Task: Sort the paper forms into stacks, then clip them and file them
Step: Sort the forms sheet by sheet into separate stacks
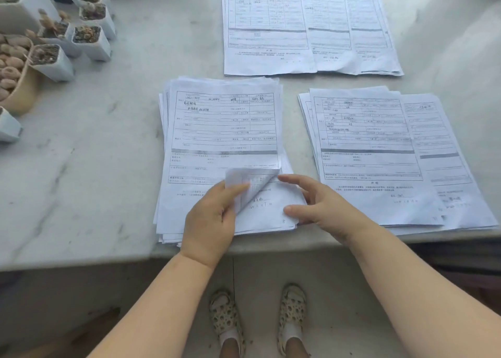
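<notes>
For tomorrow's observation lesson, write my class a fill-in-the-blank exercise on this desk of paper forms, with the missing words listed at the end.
1. The forms lie on the table in ____ separate piles.
2. The left hand folds back the lower right ____ of the top sheet.
3. The right hand touches the near-left pile with its fingers ____.
4. Small white pots stand at the table's far ____ side.

Missing words: three; corner; straight; left
</notes>
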A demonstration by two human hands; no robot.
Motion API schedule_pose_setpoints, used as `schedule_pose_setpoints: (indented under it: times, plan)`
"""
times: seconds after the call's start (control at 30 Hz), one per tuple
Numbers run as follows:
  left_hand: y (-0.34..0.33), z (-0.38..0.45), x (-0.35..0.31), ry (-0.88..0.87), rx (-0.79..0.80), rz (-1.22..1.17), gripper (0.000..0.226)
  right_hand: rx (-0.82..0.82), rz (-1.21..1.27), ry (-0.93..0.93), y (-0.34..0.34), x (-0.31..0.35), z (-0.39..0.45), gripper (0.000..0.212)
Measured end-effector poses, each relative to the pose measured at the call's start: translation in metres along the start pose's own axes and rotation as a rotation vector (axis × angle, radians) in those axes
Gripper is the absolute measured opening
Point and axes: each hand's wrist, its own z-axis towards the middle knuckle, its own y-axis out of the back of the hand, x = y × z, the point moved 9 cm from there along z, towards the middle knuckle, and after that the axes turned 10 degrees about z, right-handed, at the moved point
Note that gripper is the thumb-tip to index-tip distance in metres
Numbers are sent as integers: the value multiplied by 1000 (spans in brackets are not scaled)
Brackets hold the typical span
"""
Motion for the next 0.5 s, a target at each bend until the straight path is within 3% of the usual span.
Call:
schedule_pose_setpoints:
  times: [0.07, 0.27, 0.5]
  plan:
    - [-4, -1, 1, -20, 66, 35, 26, 0, -1, -6, -5, -3, 4, 49]
    - [-5, -2, -7, -128, 149, 130, 45, -84, 31, -18, -1, -9, 13, 37]
    - [-8, -2, -4, -159, 162, 155, 45, -193, 57, 52, -3, 0, 13, 25]
